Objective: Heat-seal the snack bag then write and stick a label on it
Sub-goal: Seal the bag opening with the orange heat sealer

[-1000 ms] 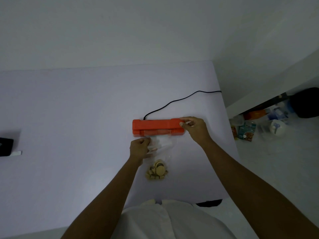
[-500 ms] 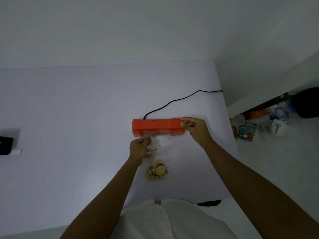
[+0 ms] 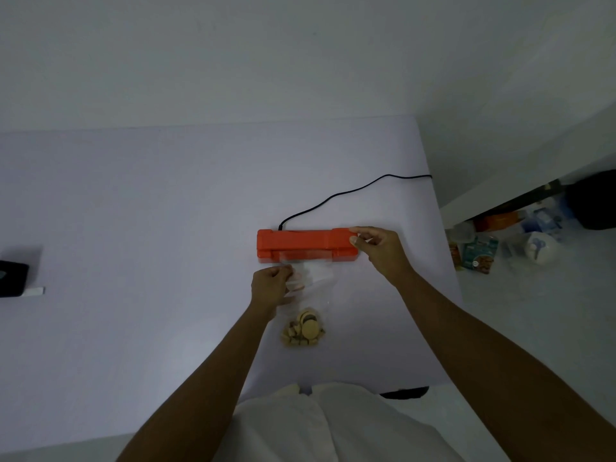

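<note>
An orange heat sealer [image 3: 305, 245] lies across the white table [image 3: 150, 211]. The clear snack bag [image 3: 313, 278] reaches from its front slot towards me, with round biscuits [image 3: 304, 330] heaped at the bag's near end. My left hand [image 3: 270, 288] pinches the bag's left side just below the sealer. My right hand [image 3: 380, 250] is at the sealer's right end, thumb and fingertips closed on that end. The bag's mouth lies in the sealer's slot.
A black cord [image 3: 350, 191] runs from the sealer's back to the table's right edge. At the far left sit a black object [image 3: 11, 278] and a white strip [image 3: 33, 291]. Packets and a white container [image 3: 536, 248] lie on the floor to the right.
Both hands stay where they were. My right hand's fingers have shifted slightly at the sealer's right end. The bag has not moved.
</note>
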